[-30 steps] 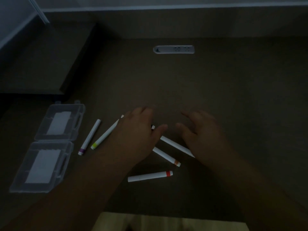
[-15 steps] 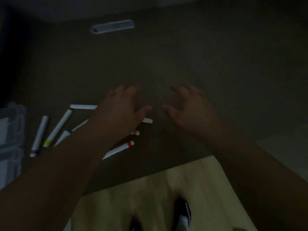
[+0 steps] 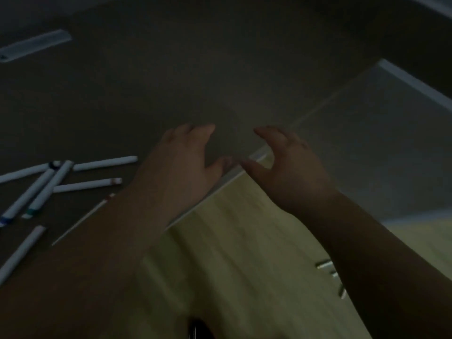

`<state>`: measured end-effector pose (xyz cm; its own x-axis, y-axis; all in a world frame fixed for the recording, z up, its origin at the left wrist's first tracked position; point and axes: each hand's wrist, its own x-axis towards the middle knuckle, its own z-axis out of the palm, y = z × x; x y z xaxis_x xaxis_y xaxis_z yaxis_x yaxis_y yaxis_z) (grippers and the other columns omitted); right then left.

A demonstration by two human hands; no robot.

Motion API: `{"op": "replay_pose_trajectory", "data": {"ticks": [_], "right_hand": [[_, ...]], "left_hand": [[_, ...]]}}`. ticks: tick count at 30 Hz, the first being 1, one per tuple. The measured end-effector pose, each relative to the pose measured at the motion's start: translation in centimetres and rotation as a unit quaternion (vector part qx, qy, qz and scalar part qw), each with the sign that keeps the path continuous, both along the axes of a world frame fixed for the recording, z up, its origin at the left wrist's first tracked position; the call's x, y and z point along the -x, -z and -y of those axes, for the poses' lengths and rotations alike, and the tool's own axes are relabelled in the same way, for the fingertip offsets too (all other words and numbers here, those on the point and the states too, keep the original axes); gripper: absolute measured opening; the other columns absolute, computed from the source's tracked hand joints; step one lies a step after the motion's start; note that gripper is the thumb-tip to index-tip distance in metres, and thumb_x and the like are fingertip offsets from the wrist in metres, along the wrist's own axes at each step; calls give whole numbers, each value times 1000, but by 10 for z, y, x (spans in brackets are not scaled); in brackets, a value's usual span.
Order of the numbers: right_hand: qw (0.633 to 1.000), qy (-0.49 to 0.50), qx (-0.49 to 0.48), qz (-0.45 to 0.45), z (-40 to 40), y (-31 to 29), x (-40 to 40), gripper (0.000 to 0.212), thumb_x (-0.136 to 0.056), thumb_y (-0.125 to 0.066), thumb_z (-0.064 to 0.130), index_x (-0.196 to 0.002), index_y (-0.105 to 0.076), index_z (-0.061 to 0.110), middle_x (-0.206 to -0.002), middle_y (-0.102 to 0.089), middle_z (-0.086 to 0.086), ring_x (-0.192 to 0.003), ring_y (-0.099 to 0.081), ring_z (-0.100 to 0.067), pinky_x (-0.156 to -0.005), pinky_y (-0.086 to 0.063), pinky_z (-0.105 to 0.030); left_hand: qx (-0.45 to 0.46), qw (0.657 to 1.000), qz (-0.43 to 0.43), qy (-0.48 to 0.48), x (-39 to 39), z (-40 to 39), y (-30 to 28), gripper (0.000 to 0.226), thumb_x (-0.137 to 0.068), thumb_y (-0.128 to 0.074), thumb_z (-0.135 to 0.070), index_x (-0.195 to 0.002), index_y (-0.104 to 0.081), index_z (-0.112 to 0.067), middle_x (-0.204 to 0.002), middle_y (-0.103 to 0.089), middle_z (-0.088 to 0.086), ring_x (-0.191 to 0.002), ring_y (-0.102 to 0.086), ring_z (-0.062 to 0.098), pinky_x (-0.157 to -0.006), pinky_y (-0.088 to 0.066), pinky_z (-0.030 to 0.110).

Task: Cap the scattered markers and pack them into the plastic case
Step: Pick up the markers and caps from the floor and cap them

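Both hands hover empty over the dark table [image 3: 220,69] at its near edge, the left hand [image 3: 181,165] and right hand [image 3: 288,167] with fingers loosely spread. White markers [image 3: 88,185] lie scattered toward the table's left edge, some crossing. Pale wooden floor [image 3: 244,265] shows below the near edge.

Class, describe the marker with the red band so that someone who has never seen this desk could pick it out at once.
Start at the dark desk and go to the cluster of white markers at its left side. The marker with the red band lies nearly level, just left of the left forearm, below a plain white marker. Only it shows red at its right tip.
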<state>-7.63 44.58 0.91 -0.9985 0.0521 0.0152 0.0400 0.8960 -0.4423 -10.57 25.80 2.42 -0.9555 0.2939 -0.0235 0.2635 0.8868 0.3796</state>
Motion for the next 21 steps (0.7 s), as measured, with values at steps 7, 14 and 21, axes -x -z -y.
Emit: {"op": "replay_pose_trajectory", "data": {"ticks": [7,14,21], "right_hand": [[993,116,10,25,-118,11,-95,64,-84,-58,57,-141,-42,32,-146,-42,6,-132,-41,-16,-108,-38,-40],[976,210,13,50,-234,20,-224,67,-85,-57,59,-144,-38,34,-147,-41,9,-133,-40,-17,-108,-39,-41],[952,294,23,85,-329,38,-362,67,-84,-60,56,-143,-40,31,-146,-44,4,-131,-42,-21,-106,-36,-35]], "left_hand": [[-16,993,13,117,-51,-126,19,69,-85,-53,-58,-144,-40,-24,-140,-49,4,-128,-44,26,-102,-40,39],[5,978,36,207,-142,-262,44,71,-85,-51,-62,-145,-35,-29,-142,-45,-1,-126,-46,20,-98,-46,40],[29,957,53,284,-249,-369,69,69,-83,-57,-58,-141,-43,-24,-140,-48,2,-128,-43,24,-103,-42,42]]}}
